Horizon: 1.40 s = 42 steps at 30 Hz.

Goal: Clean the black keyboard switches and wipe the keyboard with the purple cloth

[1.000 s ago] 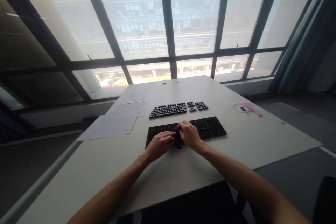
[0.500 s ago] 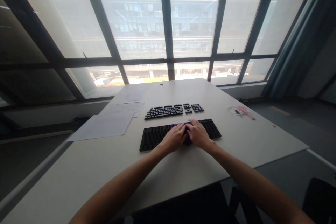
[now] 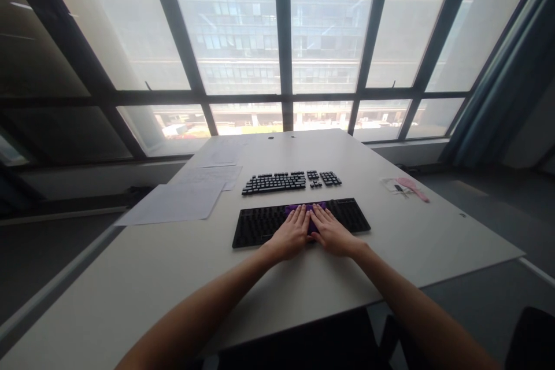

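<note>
A black keyboard base [image 3: 255, 225] lies near the front of the white table, and a purple cloth [image 3: 314, 225] is spread over its middle. My left hand [image 3: 292, 234] lies flat on the cloth with its fingers stretched out. Beside it, my right hand [image 3: 332, 231] also rests flat on the cloth, fingers extended, the fingertips of both hands close together. Part of the cloth is hidden under the hands. Behind the base, loose black keycaps [image 3: 275, 182] are laid out in keyboard order.
Several white paper sheets [image 3: 173, 203] lie on the left of the table [image 3: 173, 277]. On the right are a pink tool [image 3: 413, 188] and a small clear bag with dark items [image 3: 395, 187]. Large windows stand behind the table.
Both hands have flattened and their fingers have straightened on the cloth, which shows more at its far edge. The camera view has shifted slightly.
</note>
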Tool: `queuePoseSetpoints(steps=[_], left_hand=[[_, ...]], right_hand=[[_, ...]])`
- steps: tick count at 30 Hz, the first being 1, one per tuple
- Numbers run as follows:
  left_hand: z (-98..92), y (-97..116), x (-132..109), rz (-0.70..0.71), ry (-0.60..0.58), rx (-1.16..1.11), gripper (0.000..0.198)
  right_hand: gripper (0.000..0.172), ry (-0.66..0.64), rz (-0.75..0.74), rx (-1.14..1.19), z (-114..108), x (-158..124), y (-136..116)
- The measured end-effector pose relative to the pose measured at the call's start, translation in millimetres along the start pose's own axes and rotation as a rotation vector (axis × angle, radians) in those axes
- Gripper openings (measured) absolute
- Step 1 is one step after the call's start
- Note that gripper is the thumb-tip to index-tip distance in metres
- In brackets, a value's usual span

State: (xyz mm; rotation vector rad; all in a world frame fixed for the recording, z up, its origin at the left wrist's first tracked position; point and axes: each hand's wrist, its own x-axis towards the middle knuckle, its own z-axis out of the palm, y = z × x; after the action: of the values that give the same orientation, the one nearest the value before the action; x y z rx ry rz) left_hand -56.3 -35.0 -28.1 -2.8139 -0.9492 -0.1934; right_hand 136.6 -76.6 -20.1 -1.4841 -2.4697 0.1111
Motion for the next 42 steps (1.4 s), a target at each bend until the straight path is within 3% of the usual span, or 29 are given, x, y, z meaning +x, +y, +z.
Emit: queuePoseSetpoints(steps=[11,18,22,26,31,38,42], left_hand=[[-13.5,26.1,-2.6,-0.052,0.085,0.048,0.047],[-25.1,18.2,-9.4,-0.099,0.223,-0.174,0.043],[-28.6,10.4,-7.2,-0.161,0.313,-0.239,0.045],[-27.6,3.4,-3.2,-0.209,0.333,-0.222,0.038],[-33.5,2.9,-1.0,-0.158,0.34,-0.24,0.023],[-50.0,-5.0,41.1,-0.206,0.372,-0.244,0.027],[-40.4,-5.4,68.1,-0.231,0.328,-0.245,0.031]], right_hand=[[0.043,0.215,0.123,0.021,2.2,-5.0,-28.2],[0.029,0.348,0.169,0.07,-5.6,-6.5,-28.6],[0.035,0.45,0.248,0.115,-10.2,-5.7,-24.4],[0.03,0.439,0.291,0.078,-10.9,-4.5,-23.0],[0.015,0.452,0.321,0.058,-14.2,-6.3,-25.9],[0.02,0.463,0.357,-0.052,-48.7,12.0,0.7],[0.033,0.403,0.42,-0.095,-54.9,26.2,18.9]])
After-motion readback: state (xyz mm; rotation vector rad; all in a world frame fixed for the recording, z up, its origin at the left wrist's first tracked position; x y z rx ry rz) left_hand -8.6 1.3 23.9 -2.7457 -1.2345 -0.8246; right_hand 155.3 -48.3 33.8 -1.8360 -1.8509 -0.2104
